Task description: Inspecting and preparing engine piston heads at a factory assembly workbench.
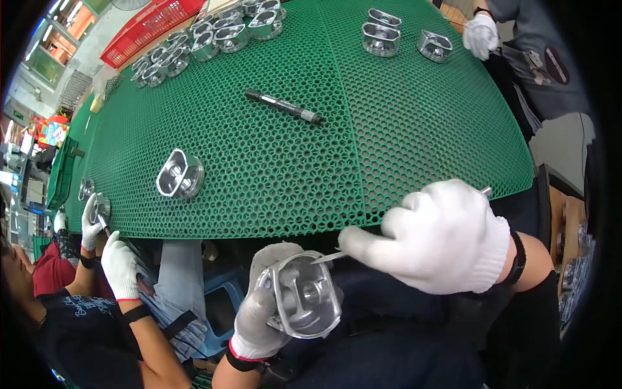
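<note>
One silvery metal piston unfinished, we judge: white-gloved left hand grips it, white-gloved right hand clutches thin metal tool; far-left silvery pistons: finished or not, unclear.

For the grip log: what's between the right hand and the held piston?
A thin tool blade, seen in the head view, runs from the right hand to over the held piston; whether it touches is unclear.

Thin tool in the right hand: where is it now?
In the head view's lower middle, below the near edge of the green mat, the thin tool runs leftward from the right hand, its tip at the piston held in the left hand.
</note>
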Available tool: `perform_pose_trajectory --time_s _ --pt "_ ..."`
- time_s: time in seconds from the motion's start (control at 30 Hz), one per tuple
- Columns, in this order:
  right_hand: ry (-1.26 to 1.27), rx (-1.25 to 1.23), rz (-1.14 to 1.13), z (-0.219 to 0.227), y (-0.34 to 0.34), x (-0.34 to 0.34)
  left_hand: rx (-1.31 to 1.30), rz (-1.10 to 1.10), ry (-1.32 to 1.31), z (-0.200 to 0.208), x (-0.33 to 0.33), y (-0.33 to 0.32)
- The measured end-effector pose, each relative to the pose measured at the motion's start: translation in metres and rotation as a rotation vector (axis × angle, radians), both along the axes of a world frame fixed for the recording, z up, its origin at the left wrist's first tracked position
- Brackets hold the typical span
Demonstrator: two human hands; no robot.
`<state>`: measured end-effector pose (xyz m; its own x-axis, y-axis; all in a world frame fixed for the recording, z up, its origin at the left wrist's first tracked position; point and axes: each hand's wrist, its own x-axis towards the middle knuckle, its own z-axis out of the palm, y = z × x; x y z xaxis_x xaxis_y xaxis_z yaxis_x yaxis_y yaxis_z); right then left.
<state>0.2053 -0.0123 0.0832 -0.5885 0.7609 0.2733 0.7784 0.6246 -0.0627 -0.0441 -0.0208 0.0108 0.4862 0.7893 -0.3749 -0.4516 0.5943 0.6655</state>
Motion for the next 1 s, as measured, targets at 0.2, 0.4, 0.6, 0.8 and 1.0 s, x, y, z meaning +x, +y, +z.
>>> perform_pose_trajectory --time_s 0.2,0.4,0.6,0.8,1.0 --pt "-0.011 -0.107 0.012 0.01 -0.009 0.002 -0.176 -0.251 -0.237 0.005 0.001 0.0" --pt "0.599 -0.377 -0.221 -0.073 -0.062 0.035 0.135 -0.064 -0.159 0.013 -0.002 -0.01" --pt "1.026 -0.792 -1.092 -0.151 -0.173 0.092 0.439 0.06 0.164 0.039 0.006 -0.027" --pt "0.87 -1.042 -1.463 -0.28 -0.243 0.138 1.101 0.087 0.591 0.033 -0.004 -0.018" --pt "0.829 -1.44 -1.184 -0.391 -0.286 0.119 1.132 0.098 0.564 0.008 0.004 0.004"
